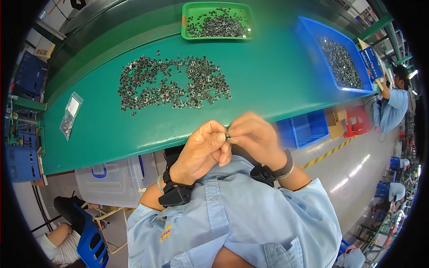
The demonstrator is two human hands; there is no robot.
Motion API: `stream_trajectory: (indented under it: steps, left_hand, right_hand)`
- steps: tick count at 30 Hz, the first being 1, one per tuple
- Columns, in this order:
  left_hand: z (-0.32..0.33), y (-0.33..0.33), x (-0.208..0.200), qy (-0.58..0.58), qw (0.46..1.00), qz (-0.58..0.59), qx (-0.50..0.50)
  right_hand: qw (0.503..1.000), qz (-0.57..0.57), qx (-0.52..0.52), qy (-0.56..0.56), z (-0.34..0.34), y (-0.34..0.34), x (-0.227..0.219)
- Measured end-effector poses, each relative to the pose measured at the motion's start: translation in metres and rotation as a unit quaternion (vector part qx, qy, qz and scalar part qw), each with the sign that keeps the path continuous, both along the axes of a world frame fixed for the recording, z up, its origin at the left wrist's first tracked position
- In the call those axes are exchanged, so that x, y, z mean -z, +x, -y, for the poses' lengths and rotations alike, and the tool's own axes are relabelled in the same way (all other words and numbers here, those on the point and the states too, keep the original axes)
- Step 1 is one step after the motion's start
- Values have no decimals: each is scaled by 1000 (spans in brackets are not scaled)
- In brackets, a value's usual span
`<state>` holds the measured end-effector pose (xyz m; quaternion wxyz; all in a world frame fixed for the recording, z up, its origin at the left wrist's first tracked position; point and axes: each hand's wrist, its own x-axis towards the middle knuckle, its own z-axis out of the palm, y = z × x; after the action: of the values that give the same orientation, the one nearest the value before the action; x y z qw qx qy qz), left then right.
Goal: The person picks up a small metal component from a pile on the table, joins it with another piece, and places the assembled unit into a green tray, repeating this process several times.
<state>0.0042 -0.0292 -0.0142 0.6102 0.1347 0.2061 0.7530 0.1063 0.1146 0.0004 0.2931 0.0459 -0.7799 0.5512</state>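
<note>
Both hands meet in front of my chest, just past the near edge of the green table. Between the fingertips sits a small dark metal part (228, 137), too small to make out its kind. My left hand (203, 149) is closed, its thumb and fingers pinching the part from the left. From the right, my right hand (257, 136) pinches it too; that hand is somewhat blurred. Beyond them, many loose small metal parts (203, 85) of dark and silvery look lie spread on the green table (263, 76).
A green tray (217, 39) of small parts stands at the back, a blue bin (313, 53) of them at the right. A clear bag (70, 114) lies at the left. Below are a blue crate (306, 129) and a clear plastic box (109, 183). Another person (395, 105) works far right.
</note>
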Motion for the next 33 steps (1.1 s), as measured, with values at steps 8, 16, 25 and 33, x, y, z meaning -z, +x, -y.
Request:
stream_trajectory:
  steps: [8,16,25,33]
  left_hand:
    - [4,1,-3,-7,1000,-4,19]
    - [3,-2,-15,-78,993,-83,19]
    - [-3,-3,-18,-53,996,-72,-2]
    - [-13,-13,-15,-108,977,-177,-44]
  right_hand:
    - [998,-45,-6,50,1,3,2]
    - [998,-29,-1,55,-2,6,4]
    - [999,17,15,-35,-3,2,8]
    - [998,23,52,13,-13,-12,0]
